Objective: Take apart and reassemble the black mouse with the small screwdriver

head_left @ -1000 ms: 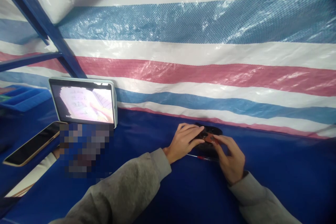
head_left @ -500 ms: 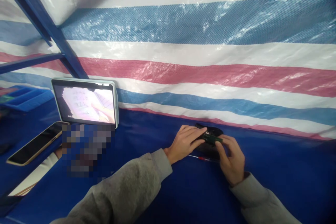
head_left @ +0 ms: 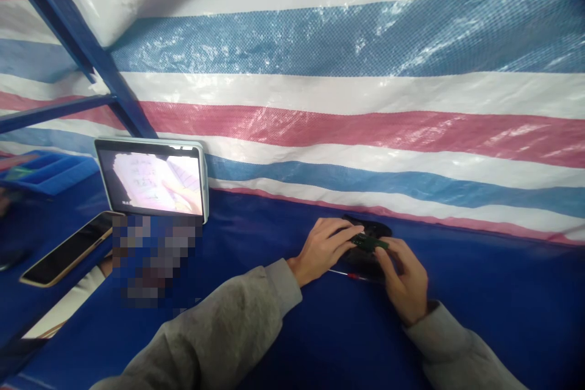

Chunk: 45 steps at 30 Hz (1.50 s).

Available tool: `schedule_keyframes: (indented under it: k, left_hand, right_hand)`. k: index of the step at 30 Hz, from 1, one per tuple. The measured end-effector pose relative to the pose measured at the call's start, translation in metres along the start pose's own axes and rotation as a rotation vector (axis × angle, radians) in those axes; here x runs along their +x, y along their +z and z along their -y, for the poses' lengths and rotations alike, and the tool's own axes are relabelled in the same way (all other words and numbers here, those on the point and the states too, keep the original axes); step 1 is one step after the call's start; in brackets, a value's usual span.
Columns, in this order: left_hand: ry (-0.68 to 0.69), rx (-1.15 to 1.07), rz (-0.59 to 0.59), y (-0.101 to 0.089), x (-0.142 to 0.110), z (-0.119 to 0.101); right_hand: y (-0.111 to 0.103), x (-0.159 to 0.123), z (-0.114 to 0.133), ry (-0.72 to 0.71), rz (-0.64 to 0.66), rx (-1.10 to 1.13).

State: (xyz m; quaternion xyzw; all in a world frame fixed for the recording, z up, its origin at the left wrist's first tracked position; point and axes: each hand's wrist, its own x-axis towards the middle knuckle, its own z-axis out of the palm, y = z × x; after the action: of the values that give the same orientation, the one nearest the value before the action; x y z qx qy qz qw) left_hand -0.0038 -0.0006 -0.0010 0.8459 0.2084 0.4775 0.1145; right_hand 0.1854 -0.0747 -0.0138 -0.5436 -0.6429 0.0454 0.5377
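A small green circuit board [head_left: 375, 244] is pinched between my two hands. My left hand [head_left: 325, 248] grips its left end, with the fingers together and reaching over it. At the other end my right hand [head_left: 406, 277] holds it between thumb and fingers. Beneath the board lies a black plastic piece [head_left: 364, 264], rounded in outline; my hands partly cover it, so its exact kind does not show. Just in front of it is a thin screwdriver [head_left: 351, 275] with a metal shaft and a red part, its right end hard to make out.
A tablet [head_left: 153, 178] playing a video stands at the left on the blue table [head_left: 329, 341]. A phone [head_left: 68, 250] lies nearby, by a co-worker's pale sleeve [head_left: 68, 308]. Farther left is a blue tray [head_left: 55, 172]. Striped sheeting [head_left: 347, 97] hangs behind the table.
My left fingers have shifted slightly to the right over the circuit board, covering a light spot on it. The whole view has moved a little; both hands still hold the board.
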Motion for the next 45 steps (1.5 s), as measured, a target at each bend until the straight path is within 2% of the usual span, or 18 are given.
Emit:
schedule_keyframes:
  k: [9, 18, 37, 41, 45]
  left_hand:
    - [0.004, -0.052, 0.025, 0.001, 0.000, 0.002]
    - [0.000, -0.038, -0.002, 0.004, 0.000, 0.001]
    - [-0.012, -0.002, -0.003, 0.005, -0.002, 0.002]
    - [-0.020, -0.013, -0.041, 0.003, 0.001, 0.000]
    - [-0.019, -0.030, -0.038, 0.002, 0.001, 0.000]
  right_hand:
    - [-0.002, 0.004, 0.007, 0.052, 0.090, 0.058]
    - [0.000, -0.001, -0.002, 0.109, 0.059, 0.107]
    - [0.002, -0.003, 0.000, 0.067, -0.073, -0.028]
    - [0.000, 0.000, 0.006, -0.026, -0.027, 0.009]
    - [-0.002, 0.002, 0.008, -0.051, -0.020, -0.029]
